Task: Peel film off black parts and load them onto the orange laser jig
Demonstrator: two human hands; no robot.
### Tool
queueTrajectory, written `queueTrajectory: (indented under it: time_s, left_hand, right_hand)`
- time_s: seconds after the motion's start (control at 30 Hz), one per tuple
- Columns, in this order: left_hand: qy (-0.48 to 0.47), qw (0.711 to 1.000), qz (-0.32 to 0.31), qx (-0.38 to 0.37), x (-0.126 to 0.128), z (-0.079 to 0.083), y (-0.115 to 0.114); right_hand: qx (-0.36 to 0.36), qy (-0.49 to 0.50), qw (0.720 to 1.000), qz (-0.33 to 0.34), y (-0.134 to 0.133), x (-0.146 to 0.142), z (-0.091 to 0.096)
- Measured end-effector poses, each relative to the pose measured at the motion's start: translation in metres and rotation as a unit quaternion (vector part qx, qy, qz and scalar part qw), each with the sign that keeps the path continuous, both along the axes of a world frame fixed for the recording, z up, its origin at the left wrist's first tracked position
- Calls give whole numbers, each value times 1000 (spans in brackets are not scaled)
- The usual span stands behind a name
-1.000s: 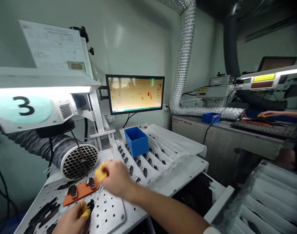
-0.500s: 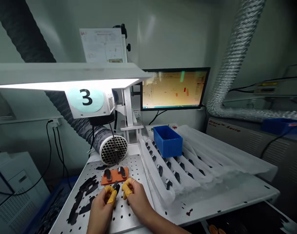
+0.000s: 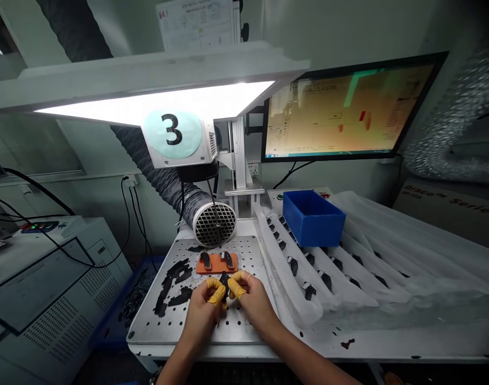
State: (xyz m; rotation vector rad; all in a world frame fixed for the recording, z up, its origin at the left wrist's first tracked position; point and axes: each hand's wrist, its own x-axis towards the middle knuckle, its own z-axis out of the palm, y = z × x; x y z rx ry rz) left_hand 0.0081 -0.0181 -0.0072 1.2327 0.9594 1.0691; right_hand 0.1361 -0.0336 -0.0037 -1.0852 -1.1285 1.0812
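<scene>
My left hand (image 3: 202,310) and my right hand (image 3: 254,302) meet over the perforated metal plate (image 3: 180,326). Both wear yellow finger cots. Together they pinch a small black part (image 3: 224,282) between the fingertips. Just beyond them lies an orange fixture (image 3: 217,262) with two dark parts seated on it. Above it hangs the machine head marked 3 (image 3: 175,138), with a round mesh-faced exhaust duct (image 3: 213,224) behind the fixture.
White ridged trays (image 3: 333,272) with several small black parts fill the right side, and a blue bin (image 3: 313,217) sits on them. A monitor (image 3: 349,109) stands behind. Black tape patches (image 3: 174,283) mark the plate's left. A grey cabinet (image 3: 47,283) stands at left.
The view swung left and down. My right hand came back from the orange fixture to join my left, and both now pinch the small black part closer to me.
</scene>
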Motion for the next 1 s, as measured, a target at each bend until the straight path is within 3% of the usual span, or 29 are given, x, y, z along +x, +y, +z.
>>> queueTrajectory:
  time_s: [0.5, 0.67, 1.0]
  left_hand:
    - [6, 1000, -21, -5, -3, 5, -1]
    - [30, 997, -65, 10, -3, 5, 0]
    - [6, 999, -45, -22, -6, -8, 6]
  right_hand:
    - [-23, 43, 999, -16, -2, 2, 5]
    - [-16, 48, 999, -7, 0, 1, 0]
    - [-14, -4, 1000, 2, -2, 0, -4]
